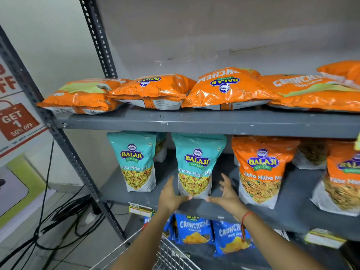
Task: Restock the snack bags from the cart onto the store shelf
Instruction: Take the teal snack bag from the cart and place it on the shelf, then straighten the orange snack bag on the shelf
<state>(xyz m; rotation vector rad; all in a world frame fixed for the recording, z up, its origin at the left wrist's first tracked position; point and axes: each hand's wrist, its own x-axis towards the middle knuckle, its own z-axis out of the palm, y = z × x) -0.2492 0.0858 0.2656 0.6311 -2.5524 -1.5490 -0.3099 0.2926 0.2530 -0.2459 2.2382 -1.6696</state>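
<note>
A teal snack bag [196,164] stands upright on the middle grey shelf [292,191]. My left hand [171,193] is at its lower left corner and my right hand [228,193] at its lower right, fingers spread. The thumbs touch the bag's bottom edge; neither hand closes around it. A second teal bag [136,160] stands to the left. Orange bags [261,170] stand to the right. The wire cart's rim [171,252] shows at the bottom.
Orange bags [228,88] lie flat along the top shelf [194,121]. Blue bags [192,228] fill the lowest shelf. A slotted metal upright [64,141] frames the left side, with black cables [58,217] on the floor and a red sale sign [15,121] beyond.
</note>
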